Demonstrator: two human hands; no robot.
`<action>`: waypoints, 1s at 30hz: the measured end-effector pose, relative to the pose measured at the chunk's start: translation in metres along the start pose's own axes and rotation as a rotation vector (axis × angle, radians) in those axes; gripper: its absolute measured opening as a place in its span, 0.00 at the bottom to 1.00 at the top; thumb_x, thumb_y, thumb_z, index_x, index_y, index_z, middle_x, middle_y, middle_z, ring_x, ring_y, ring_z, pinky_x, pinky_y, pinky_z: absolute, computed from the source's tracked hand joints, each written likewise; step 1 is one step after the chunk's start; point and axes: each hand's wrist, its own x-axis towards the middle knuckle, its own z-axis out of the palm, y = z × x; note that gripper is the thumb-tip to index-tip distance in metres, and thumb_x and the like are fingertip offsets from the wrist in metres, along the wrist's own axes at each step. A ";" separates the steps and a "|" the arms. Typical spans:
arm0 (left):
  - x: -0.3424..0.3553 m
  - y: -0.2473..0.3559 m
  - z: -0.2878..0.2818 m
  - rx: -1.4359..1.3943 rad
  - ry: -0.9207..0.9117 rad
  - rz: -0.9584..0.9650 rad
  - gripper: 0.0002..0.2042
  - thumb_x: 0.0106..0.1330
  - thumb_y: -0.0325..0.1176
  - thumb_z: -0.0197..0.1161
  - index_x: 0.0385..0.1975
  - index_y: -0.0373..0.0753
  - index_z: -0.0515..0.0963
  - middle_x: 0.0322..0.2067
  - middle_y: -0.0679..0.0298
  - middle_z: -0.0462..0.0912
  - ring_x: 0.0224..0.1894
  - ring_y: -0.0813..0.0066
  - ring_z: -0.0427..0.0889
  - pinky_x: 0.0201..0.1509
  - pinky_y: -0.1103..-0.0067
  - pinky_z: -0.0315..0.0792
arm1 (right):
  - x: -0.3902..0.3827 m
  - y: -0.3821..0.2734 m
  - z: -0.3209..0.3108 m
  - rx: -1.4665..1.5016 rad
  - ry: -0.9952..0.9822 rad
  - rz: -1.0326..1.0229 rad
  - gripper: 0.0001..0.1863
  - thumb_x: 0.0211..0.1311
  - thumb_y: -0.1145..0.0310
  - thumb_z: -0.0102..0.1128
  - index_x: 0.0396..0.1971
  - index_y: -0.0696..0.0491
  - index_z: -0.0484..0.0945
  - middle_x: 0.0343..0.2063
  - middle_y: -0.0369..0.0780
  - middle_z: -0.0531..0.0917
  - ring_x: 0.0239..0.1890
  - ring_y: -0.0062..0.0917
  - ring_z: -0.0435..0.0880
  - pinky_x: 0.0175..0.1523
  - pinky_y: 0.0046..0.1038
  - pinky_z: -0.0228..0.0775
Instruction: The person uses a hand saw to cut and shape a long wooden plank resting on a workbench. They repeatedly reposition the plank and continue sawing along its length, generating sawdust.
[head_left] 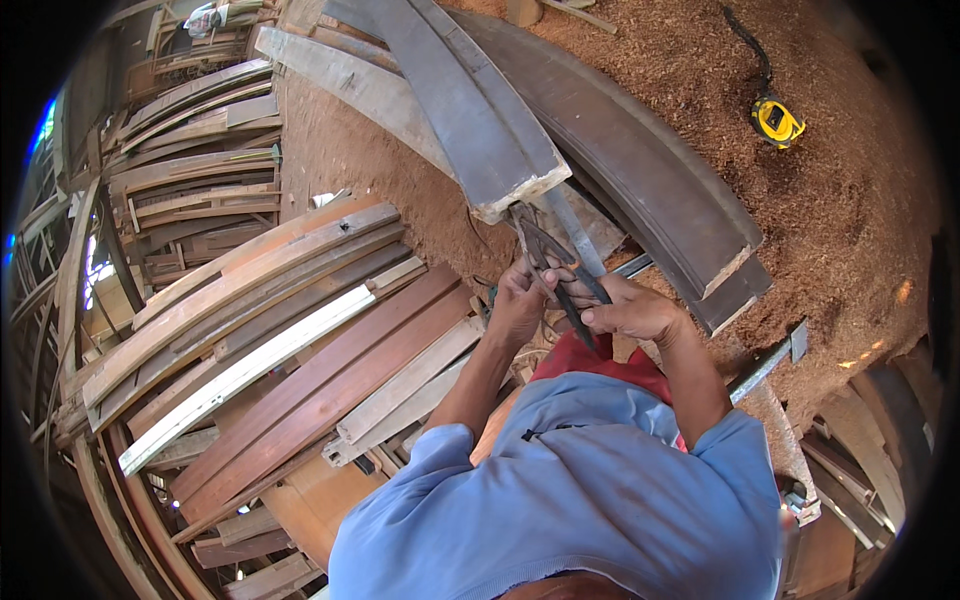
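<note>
Dark metal pincers (545, 243) are held between my two hands, their head against the pale cut end of a dark-faced board (455, 95). My left hand (517, 298) is closed, its fingers pinching one handle. On the other side, my right hand (635, 310) is closed around the other handle. The exact bite of the jaws is too small to make out, and whether they grip a nail cannot be seen. Beneath that board, a greyish plank (365, 95) lies crosswise.
Wide dark moulded boards (640, 150) lie just right of my hands. A yellow tape measure (777, 122) sits on the sawdust (850, 200) at the far right. Stacked planks (330, 350) fill the left side. A metal bar (765, 370) lies by my right elbow.
</note>
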 end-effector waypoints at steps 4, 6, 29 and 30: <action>-0.008 0.013 0.014 -0.173 0.020 0.006 0.13 0.72 0.37 0.67 0.50 0.39 0.76 0.41 0.62 0.85 0.45 0.72 0.83 0.43 0.77 0.78 | -0.002 -0.016 0.027 0.294 0.017 0.019 0.36 0.72 0.64 0.60 0.74 0.58 0.57 0.48 0.38 0.80 0.45 0.22 0.81 0.52 0.30 0.78; -0.006 0.004 0.003 -0.132 0.021 0.082 0.13 0.72 0.36 0.68 0.50 0.39 0.76 0.41 0.61 0.85 0.45 0.71 0.83 0.43 0.77 0.77 | -0.004 -0.011 0.038 0.487 0.022 0.053 0.35 0.74 0.64 0.58 0.74 0.56 0.54 0.47 0.39 0.79 0.45 0.25 0.83 0.53 0.34 0.80; 0.137 0.159 -0.015 0.057 0.342 0.064 0.32 0.76 0.56 0.55 0.64 0.31 0.67 0.54 0.50 0.79 0.52 0.58 0.84 0.58 0.64 0.82 | 0.009 -0.009 0.029 0.305 0.025 0.146 0.19 0.71 0.62 0.62 0.56 0.55 0.75 0.34 0.33 0.79 0.38 0.19 0.79 0.45 0.25 0.73; 0.135 0.161 -0.012 0.056 0.346 0.045 0.33 0.75 0.57 0.56 0.64 0.31 0.67 0.54 0.50 0.80 0.52 0.58 0.84 0.58 0.65 0.82 | 0.012 -0.003 0.033 0.385 0.030 0.124 0.18 0.72 0.62 0.61 0.57 0.53 0.75 0.32 0.32 0.77 0.36 0.17 0.78 0.43 0.24 0.73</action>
